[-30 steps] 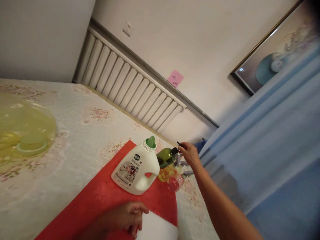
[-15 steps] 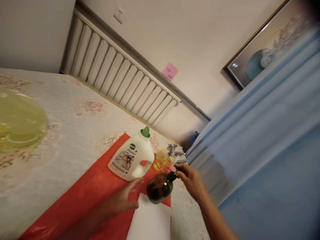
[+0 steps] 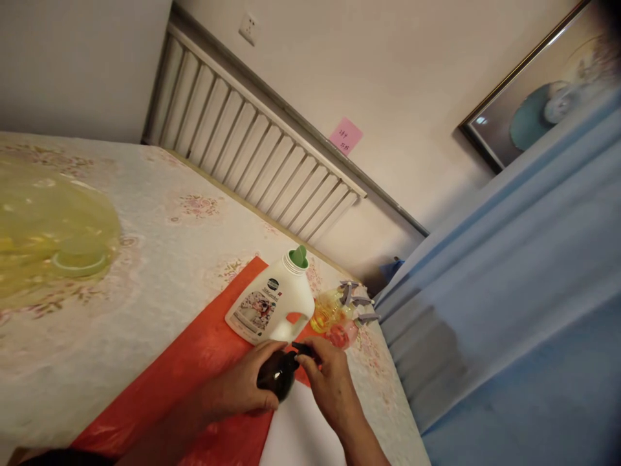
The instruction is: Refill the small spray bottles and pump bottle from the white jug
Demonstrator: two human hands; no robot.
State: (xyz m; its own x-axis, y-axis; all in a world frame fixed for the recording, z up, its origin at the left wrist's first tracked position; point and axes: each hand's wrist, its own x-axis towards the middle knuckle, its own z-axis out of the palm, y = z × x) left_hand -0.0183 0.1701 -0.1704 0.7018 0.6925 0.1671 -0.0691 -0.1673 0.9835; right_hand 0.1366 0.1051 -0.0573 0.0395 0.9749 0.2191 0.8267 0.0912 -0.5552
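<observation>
A dark, glossy pump bottle (image 3: 277, 375) is tilted between my hands above the red sheet and the white paper. My left hand (image 3: 250, 382) wraps round its body, thumb on the near side. The fingers of my right hand (image 3: 324, 369) are closed on the black pump head at its top. Just beyond stands a white detergent jug (image 3: 272, 301) with a picture label, its neck uncapped and a green spout showing. Right of the jug are several small spray bottles with grey triggers, a yellow one (image 3: 323, 315) and a pink one (image 3: 339, 335) among them.
Under the jug lies a red sheet (image 3: 194, 375), with white paper (image 3: 303, 430) at its near right. A yellow translucent bag (image 3: 58, 226) rests at left on the flowered tablecloth (image 3: 160, 252). Behind are a radiator (image 3: 252, 136) and, at right, a blue curtain (image 3: 524, 310).
The pump bottle has come left and toward me in my right hand. My left hand, open beside it before, now grips its body. The view has shifted slightly.
</observation>
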